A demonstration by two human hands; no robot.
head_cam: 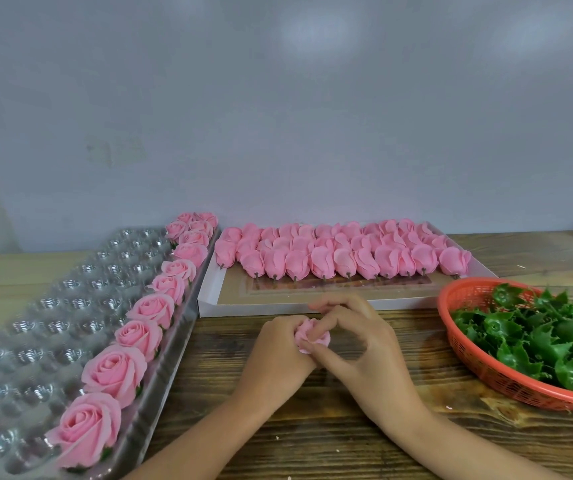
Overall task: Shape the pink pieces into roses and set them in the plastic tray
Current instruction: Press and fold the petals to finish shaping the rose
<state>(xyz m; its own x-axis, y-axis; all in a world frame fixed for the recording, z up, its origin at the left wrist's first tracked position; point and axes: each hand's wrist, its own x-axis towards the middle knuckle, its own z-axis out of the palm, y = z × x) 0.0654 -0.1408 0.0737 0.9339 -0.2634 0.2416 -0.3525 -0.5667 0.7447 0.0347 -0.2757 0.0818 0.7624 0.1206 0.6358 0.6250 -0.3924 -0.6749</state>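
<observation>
Fingers: the right hand is pinching the pink piece with curled fingers over its top and near side. The left hand is gripping it from the other side, its fingers wrapped against the petals.
Piece in hand: it is sitting between both hands over the middle of the tabletop, partly opened, with its base hiding behind the palms.
Risk at the grip: the petals are looking thin and soft. Squeezing too hard is likely to crease or tear one. Pulling an outer petal too far could leave the bloom lopsided.
Risk in the carry: the plastic tray is lying along the tabletop's left edge. The finished roses are filling only the column nearest the hands. The free cups are lying beyond that column, so a low wrist reaching over could brush a bloom and tip it out.
Risk ahead: the white box is lying towards the far edge, just beyond the knuckles, and is carrying rows of unshaped pieces. Pushing the hands forward could nudge it.
Risk on the right: the orange basket of green leaf caps is standing at the right edge. The finished roses are showing green at their bases. I cannot tell whether this piece is wearing a cap, and traying it without one would be a miss.
</observation>
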